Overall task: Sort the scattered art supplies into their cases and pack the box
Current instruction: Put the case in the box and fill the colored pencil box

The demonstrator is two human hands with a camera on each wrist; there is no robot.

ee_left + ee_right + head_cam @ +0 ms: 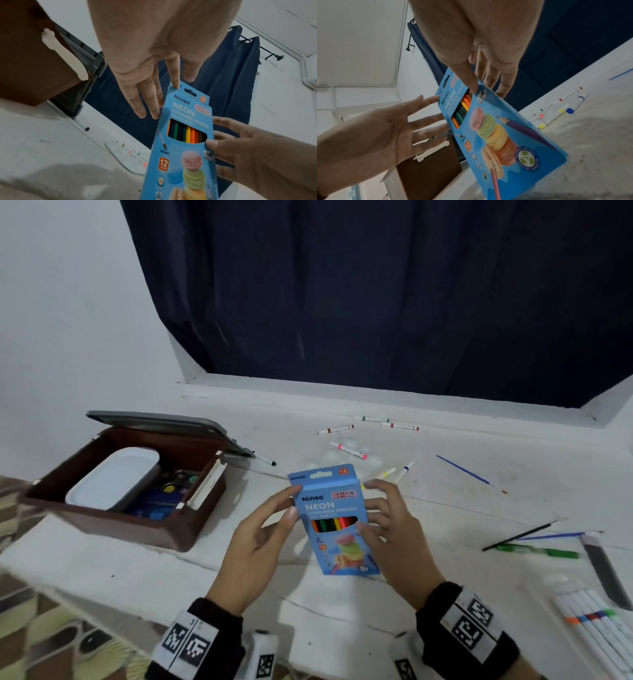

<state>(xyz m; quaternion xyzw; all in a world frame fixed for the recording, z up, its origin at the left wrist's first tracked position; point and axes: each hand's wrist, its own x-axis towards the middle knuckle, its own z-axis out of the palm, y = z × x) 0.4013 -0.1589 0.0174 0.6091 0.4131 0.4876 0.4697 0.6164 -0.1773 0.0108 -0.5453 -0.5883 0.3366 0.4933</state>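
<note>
Pencil box (337, 518) stands tilted above the table (445, 508), pinched by the right hand (394, 529), thumb on its front; left hand (263, 529) touches its edge with straight fingers.

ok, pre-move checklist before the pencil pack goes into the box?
1. Pencil pack held: ok, right hand pinches its edge.
2. Left hand helping: ok, straight fingers touch the pack's left edge.
3. Pack's top flap closed: cannot tell.
4. Brown box open: ok, lid up behind it.
5. Room in the box: cannot tell; white tray and blue items fill much of it.
6. Sorting finished: not ok, markers and brushes lie loose on the table.
</note>
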